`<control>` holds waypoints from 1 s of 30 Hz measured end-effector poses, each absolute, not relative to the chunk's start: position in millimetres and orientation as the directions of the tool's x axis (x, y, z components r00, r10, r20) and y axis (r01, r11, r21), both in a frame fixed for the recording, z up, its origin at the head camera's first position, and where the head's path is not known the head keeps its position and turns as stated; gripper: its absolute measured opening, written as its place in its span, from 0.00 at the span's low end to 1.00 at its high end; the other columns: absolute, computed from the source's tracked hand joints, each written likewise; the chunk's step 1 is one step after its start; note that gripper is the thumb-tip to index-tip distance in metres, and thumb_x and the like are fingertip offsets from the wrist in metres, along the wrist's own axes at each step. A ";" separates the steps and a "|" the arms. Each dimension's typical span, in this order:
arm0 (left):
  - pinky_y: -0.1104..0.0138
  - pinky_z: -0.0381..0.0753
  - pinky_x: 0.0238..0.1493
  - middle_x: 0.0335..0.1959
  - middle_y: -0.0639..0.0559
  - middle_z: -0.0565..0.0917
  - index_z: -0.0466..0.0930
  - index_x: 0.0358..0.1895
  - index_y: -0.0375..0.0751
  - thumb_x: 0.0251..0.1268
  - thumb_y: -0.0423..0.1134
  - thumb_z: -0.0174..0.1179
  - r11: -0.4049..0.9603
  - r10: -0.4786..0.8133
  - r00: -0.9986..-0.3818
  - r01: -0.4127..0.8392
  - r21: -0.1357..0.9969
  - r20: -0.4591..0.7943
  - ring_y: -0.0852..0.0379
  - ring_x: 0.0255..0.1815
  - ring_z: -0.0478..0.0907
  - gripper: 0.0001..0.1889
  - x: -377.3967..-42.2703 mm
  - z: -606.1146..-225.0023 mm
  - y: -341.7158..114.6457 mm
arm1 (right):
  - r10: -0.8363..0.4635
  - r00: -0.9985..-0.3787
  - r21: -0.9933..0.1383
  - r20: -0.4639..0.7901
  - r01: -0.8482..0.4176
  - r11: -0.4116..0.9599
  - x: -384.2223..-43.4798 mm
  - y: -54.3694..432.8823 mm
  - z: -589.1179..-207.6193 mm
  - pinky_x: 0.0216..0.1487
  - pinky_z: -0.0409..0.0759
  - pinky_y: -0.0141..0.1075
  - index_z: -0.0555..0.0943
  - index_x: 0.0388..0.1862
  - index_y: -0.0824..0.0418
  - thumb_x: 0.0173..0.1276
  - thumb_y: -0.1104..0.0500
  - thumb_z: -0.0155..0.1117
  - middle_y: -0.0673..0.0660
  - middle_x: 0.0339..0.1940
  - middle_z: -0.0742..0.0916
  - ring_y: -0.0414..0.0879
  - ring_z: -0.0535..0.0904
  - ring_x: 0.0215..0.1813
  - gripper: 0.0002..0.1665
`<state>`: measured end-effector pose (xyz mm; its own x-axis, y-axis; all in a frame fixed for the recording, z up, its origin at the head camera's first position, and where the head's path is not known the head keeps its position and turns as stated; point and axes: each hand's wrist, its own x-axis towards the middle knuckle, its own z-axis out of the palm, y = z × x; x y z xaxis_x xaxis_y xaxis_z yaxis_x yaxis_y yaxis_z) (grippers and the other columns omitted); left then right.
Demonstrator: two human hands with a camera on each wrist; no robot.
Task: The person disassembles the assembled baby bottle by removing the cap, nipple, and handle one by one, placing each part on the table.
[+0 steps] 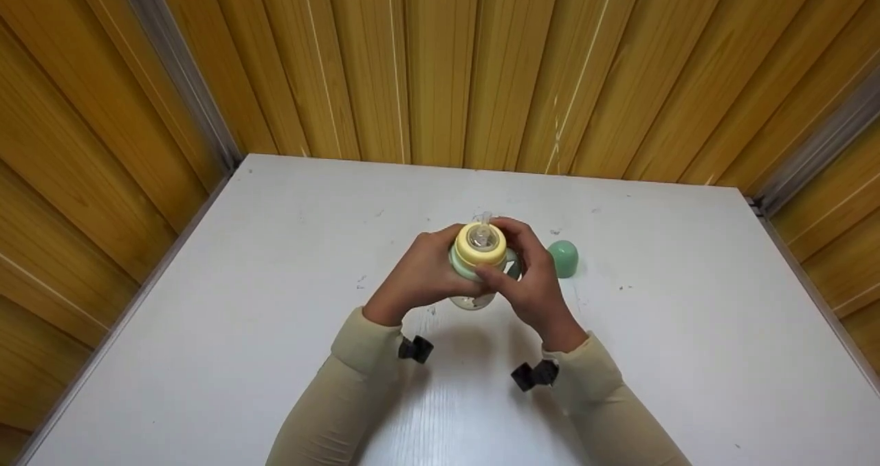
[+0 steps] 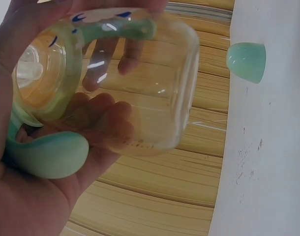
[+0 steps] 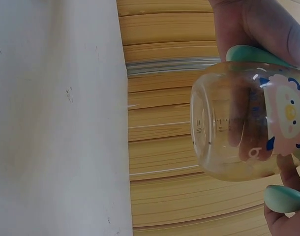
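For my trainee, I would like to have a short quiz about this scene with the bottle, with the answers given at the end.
1. True or false: only one hand holds the baby bottle.
2. Where is the green domed cap? A) fitted on the bottle's top; B) on the white table; C) under the bottle's base.
3. Fill the gap: the collar at the bottle's top is ____ in colour.

Key: 1. False; the left hand and right hand both grip it. 2. B. 3. Yellow.

White table point(image 1: 227, 356), yellow wood-look walls point(image 1: 440, 67), metal corner posts point(image 1: 175, 60)
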<state>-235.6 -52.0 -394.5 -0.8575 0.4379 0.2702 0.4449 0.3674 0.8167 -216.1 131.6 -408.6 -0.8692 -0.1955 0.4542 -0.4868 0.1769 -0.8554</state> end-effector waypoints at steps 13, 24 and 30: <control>0.62 0.81 0.49 0.50 0.54 0.84 0.74 0.61 0.46 0.42 0.48 0.76 0.398 0.364 -0.882 0.439 0.805 0.301 0.60 0.47 0.81 0.38 -235.3 -393.9 -50.5 | -0.103 -0.851 -0.817 0.515 -0.523 0.242 -214.7 126.5 -407.3 0.69 0.65 0.46 0.69 0.65 0.55 0.57 0.55 0.73 0.50 0.61 0.78 0.43 0.73 0.63 0.37; 0.59 0.80 0.53 0.52 0.52 0.84 0.74 0.62 0.44 0.44 0.47 0.75 0.424 0.317 -0.888 0.446 0.788 0.332 0.57 0.51 0.81 0.37 -235.8 -397.6 -45.2 | -0.040 -0.861 -0.811 0.507 -0.492 0.318 -212.8 122.5 -409.8 0.64 0.68 0.47 0.70 0.65 0.55 0.53 0.49 0.77 0.47 0.60 0.79 0.41 0.73 0.62 0.41; 0.59 0.80 0.54 0.54 0.52 0.84 0.74 0.62 0.45 0.43 0.48 0.76 0.441 0.313 -0.897 0.429 0.788 0.313 0.57 0.53 0.81 0.38 -235.3 -399.3 -43.7 | -0.033 -0.864 -0.816 0.502 -0.485 0.315 -213.7 121.6 -412.1 0.60 0.70 0.47 0.71 0.63 0.53 0.53 0.48 0.77 0.46 0.58 0.80 0.41 0.73 0.60 0.40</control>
